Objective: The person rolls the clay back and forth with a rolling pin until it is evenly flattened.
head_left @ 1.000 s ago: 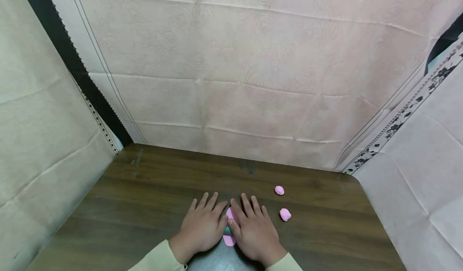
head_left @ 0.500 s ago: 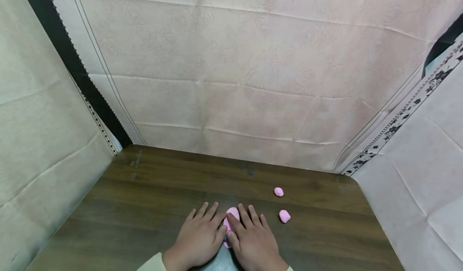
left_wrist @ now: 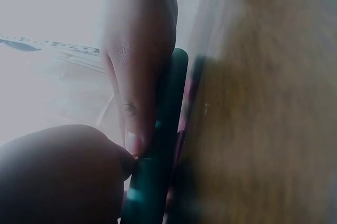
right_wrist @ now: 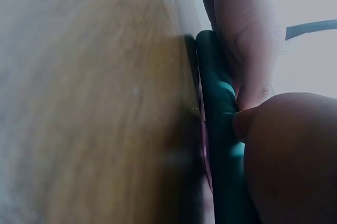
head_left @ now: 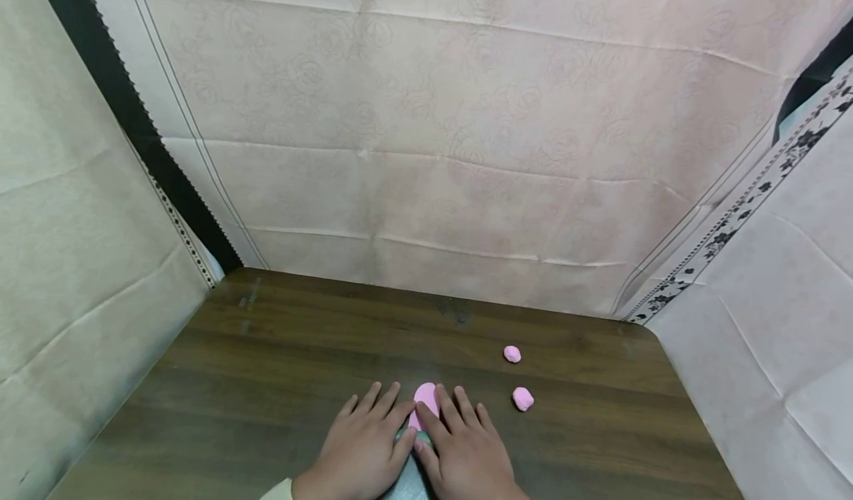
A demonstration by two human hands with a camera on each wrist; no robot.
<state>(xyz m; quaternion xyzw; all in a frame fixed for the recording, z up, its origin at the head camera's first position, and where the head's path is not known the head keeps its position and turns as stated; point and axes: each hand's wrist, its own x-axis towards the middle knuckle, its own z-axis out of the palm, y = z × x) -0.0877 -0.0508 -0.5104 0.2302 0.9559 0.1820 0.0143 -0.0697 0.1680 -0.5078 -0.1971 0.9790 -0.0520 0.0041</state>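
A flattened oval of pink clay lies on the table, its near part hidden by my hands and a green rod. The smooth green rolling rod lies across the clay; in the head view only a sliver of it shows between my thumbs. My left hand rests on the rod with its fingers extended forward. Beside it my right hand presses on the same rod, fingers straight and a little spread. In the right wrist view, the thumbs lie close together against the green rod, with pink clay beneath it.
Two small pink clay lumps lie on the brown wooden table, right of my hands. Pale cloth hangs along the back and both sides. A pale grey patch shows between my wrists; what it is I cannot tell.
Both hands have drawn back toward the body, rolling the rod nearer. More of the clay's far end shows now, and its near end is covered.
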